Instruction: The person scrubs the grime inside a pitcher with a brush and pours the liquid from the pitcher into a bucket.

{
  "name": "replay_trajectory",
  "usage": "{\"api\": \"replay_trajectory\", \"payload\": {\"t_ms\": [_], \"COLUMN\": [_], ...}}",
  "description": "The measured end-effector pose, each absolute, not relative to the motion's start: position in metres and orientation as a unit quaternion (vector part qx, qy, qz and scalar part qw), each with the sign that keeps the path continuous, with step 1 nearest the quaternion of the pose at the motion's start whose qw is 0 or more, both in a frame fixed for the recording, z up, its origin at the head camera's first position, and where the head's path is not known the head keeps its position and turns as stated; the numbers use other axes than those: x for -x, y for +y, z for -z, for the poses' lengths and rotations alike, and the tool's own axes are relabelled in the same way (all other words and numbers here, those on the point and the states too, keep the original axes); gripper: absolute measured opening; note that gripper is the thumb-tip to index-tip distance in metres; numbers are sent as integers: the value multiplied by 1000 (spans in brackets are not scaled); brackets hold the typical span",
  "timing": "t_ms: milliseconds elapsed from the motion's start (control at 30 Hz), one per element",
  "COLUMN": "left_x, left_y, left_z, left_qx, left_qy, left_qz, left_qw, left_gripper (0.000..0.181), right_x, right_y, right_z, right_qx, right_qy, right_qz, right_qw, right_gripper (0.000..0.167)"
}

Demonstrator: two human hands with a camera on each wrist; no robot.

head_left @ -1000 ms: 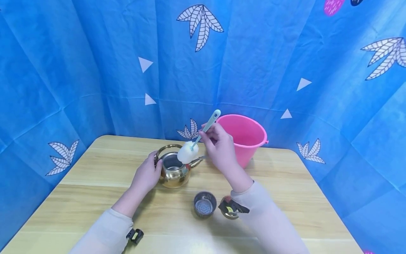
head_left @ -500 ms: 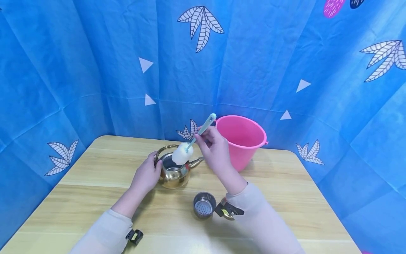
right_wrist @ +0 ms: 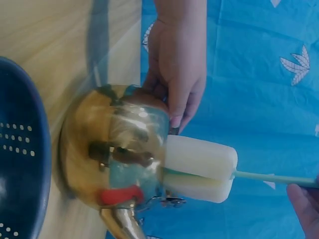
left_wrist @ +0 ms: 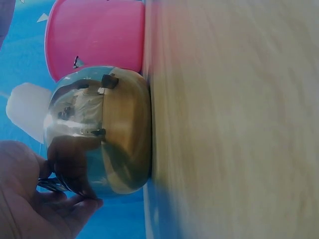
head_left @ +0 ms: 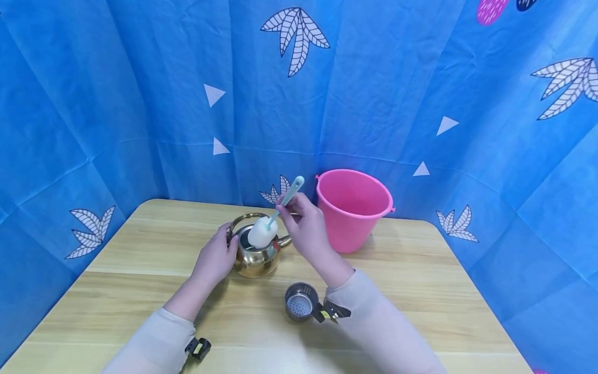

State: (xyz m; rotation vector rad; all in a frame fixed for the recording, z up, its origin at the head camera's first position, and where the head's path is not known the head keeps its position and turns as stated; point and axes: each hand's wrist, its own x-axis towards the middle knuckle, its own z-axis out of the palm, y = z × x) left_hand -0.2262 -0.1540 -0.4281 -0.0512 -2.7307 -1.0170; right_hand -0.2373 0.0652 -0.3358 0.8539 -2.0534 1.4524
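Note:
A shiny gold kettle [head_left: 257,264] stands lidless on the wooden table. My left hand [head_left: 216,257] grips it at its left side, where the handle meets the body, as the left wrist view also shows with the fingers [left_wrist: 82,211] against the metal. Between thumb and fingers, my right hand [head_left: 308,228] pinches the pale green stick of a sponge bottle brush [head_left: 262,234]. The white sponge head [right_wrist: 209,154] points down into the kettle's mouth. Its lower end is hidden inside; the upper part shows above the rim.
Behind and to the right stands a pink bucket [head_left: 352,228], near the spout. A metal strainer basket [head_left: 300,301] with a perforated bottom sits in front of the kettle. Beside it, a gold lid is mostly hidden by the right wrist. Blue curtain [head_left: 280,104] surrounds the table.
My right hand has moved left and down, carrying the brush from above the spout side into the kettle's mouth. The left hand and kettle have stayed put.

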Motion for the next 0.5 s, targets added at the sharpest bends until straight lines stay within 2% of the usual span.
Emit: {"api": "replay_trajectory", "payload": {"t_ms": [500], "left_x": [226], "left_y": [-154], "left_z": [428], "left_qx": [21], "left_qy": [-931], "left_qz": [347], "left_qw": [111], "left_gripper": [54], "right_x": [243], "right_y": [58], "right_z": [343], "right_qx": [-304], "right_qy": [-780], "right_qz": [-517], "right_qw": [182], "right_gripper": [20]}}
